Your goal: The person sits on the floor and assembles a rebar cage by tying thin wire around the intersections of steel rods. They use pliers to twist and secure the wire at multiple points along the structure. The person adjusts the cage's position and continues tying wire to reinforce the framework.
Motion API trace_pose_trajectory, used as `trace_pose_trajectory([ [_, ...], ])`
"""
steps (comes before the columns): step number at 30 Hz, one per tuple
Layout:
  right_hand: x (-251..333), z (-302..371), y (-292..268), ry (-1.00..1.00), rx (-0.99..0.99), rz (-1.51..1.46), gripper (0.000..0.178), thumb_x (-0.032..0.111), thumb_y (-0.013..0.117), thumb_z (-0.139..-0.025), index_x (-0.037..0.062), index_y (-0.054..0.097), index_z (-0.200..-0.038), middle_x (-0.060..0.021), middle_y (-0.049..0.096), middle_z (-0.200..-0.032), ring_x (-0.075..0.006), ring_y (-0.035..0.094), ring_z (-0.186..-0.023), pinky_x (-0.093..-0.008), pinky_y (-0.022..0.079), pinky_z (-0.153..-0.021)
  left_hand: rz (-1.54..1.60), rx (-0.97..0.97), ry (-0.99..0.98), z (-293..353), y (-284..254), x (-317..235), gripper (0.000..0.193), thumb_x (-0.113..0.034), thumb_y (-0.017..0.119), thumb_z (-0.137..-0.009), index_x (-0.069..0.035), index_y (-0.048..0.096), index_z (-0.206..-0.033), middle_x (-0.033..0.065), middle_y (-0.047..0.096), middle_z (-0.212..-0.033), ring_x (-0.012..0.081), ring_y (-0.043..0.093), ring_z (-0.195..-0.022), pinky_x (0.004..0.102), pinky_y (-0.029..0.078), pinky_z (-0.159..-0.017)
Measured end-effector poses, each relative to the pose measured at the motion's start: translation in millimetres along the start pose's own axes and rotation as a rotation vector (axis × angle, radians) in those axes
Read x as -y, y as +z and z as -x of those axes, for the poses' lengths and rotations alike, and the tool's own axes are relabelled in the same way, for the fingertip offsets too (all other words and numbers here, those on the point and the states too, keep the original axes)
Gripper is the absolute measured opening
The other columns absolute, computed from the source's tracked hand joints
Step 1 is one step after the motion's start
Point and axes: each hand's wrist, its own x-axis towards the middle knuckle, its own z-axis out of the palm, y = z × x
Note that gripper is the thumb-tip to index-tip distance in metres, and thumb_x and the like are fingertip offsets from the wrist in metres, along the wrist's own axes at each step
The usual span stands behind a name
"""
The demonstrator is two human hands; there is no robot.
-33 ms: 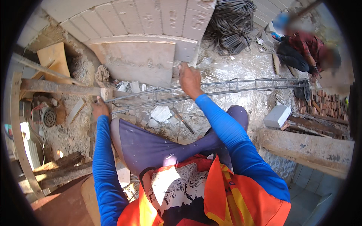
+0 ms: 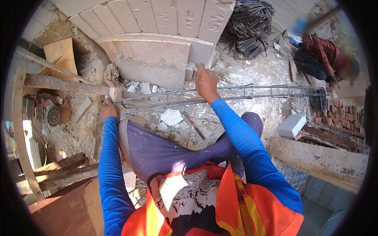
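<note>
The long steel-bar frame (image 2: pixel 232 87) passes beneath the right hand (image 2: pixel 206 82), its left end beside the left hand (image 2: pixel 107 109). The right fingers curl inward, though whether they pinch anything I cannot tell; the left hand's hold is unclear too. One rectangular ring (image 2: pixel 164 100) already stands on the bars between the hands, with others right of the right hand; stretches between remain bare, any ties too small to see. Beyond the right hand lies piled bent steel (image 2: pixel 248 31).
</note>
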Motion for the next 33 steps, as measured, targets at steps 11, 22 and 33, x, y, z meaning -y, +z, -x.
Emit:
trace_pose_trajectory([
  [11,55.7,-7.3,-74.6,-0.090,0.234,-0.346,0.025,0.024,0.050,-0.107,0.0017,0.060,-0.110,-0.0258,0.066,-0.086,-0.0480,0.065,-0.083,-0.0507,0.049,-0.073,0.983,0.379,0.621,197.1,-64.4,-160.1,0.043,-0.033,0.060,-0.103,0.001,0.059,-0.129,0.0196,0.065,-0.124,0.0256,0.063,-0.116,0.0404,0.050,-0.094],
  [22,41.7,-52.0,-138.6,-0.139,0.354,-0.239,0.031,0.026,0.054,-0.104,-0.0022,0.066,-0.099,-0.0270,0.065,-0.082,-0.0461,0.064,-0.081,-0.0488,0.047,-0.073,0.841,0.966,0.488,169.1,-60.6,-178.9,0.032,-0.032,0.060,-0.104,-0.003,0.071,-0.109,0.0051,0.066,-0.078,0.0102,0.063,-0.069,0.0302,0.050,-0.068],
  [33,57.3,-54.8,-153.9,-0.245,0.593,-0.184,0.039,0.031,0.051,-0.108,-0.0025,0.065,-0.094,-0.0160,0.065,-0.082,-0.0270,0.061,-0.076,-0.0360,0.048,-0.074,0.410,0.558,1.169,165.9,-126.8,-170.1,0.023,-0.021,0.058,-0.102,0.001,0.064,-0.100,0.0204,0.066,-0.082,0.0386,0.065,-0.077,0.0434,0.050,-0.073],
])
